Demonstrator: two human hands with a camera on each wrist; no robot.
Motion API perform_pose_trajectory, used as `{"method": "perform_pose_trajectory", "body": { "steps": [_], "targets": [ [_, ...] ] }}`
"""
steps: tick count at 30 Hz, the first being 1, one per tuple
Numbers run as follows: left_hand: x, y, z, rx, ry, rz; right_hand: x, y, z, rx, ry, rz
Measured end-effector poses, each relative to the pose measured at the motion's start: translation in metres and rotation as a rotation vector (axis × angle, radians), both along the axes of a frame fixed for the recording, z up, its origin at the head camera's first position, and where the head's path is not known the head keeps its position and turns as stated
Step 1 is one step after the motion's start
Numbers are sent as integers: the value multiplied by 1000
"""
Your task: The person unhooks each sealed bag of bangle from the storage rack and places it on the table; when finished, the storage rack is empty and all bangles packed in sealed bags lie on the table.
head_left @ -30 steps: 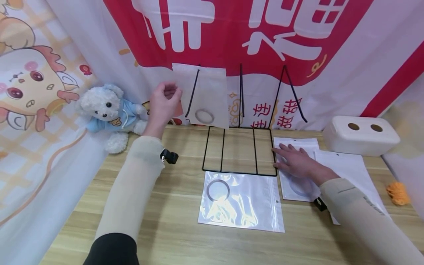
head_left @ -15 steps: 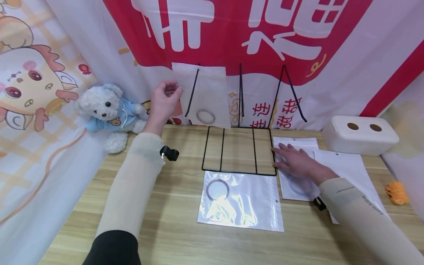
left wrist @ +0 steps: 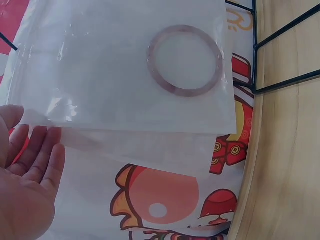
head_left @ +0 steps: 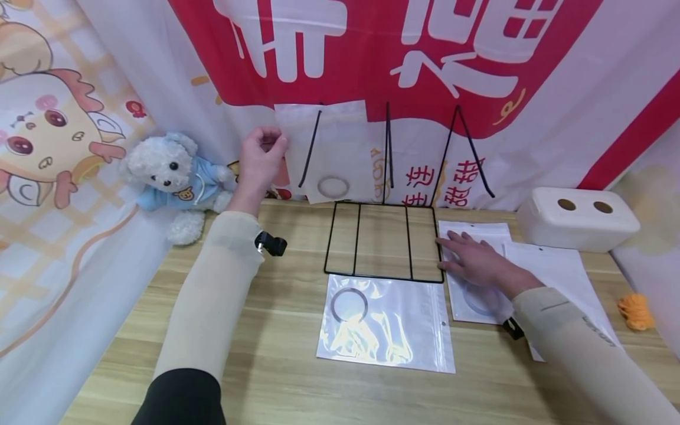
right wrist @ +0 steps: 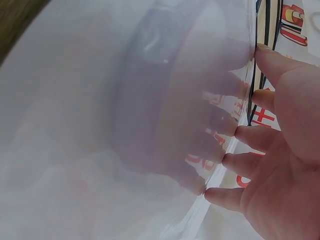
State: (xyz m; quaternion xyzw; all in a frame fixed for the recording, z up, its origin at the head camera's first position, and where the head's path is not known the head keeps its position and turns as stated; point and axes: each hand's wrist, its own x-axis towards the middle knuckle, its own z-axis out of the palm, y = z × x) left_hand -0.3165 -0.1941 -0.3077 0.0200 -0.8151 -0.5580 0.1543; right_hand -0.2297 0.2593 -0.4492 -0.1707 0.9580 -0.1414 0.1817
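A clear-fronted zip bag (head_left: 342,139) with a pale purple bangle (left wrist: 151,59) inside hangs on the left arm of a black wire rack (head_left: 382,278). My left hand (head_left: 260,162) is at that bag's left edge, fingers loosely bent. In the left wrist view, its fingertips touch the bag's edge; a firm pinch does not show. Behind this bag a second pale sheet (left wrist: 150,150) sticks out. My right hand (head_left: 473,260) lies with spread fingers on another bangle bag (head_left: 496,231). The right wrist view shows its fingertips touching the glossy film.
In front of the rack lies another bagged bangle (head_left: 333,306) on the wooden table (head_left: 297,378). A white bag (head_left: 552,265) lies at the right, partly under the sleeve. Around stand a white box (head_left: 579,227), an orange yarn bundle (head_left: 637,311) and a plush bear (head_left: 175,171).
The hanging bag has swung slightly, its lower edge now tilted the other way. My left hand has shifted a little to the left. The right hand stays where it was.
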Motion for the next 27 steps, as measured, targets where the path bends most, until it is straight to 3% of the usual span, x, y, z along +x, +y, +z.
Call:
{"method": "perform_pose_trajectory", "body": {
  "steps": [12,21,27],
  "targets": [
    [1,0,9,31,121,-37,2,0,3,3,10,0],
    [5,2,12,12,149,-14,2,0,2,4,9,3],
    [6,0,12,65,175,-16,1,-1,2,7,-1,-8]
  ]
}}
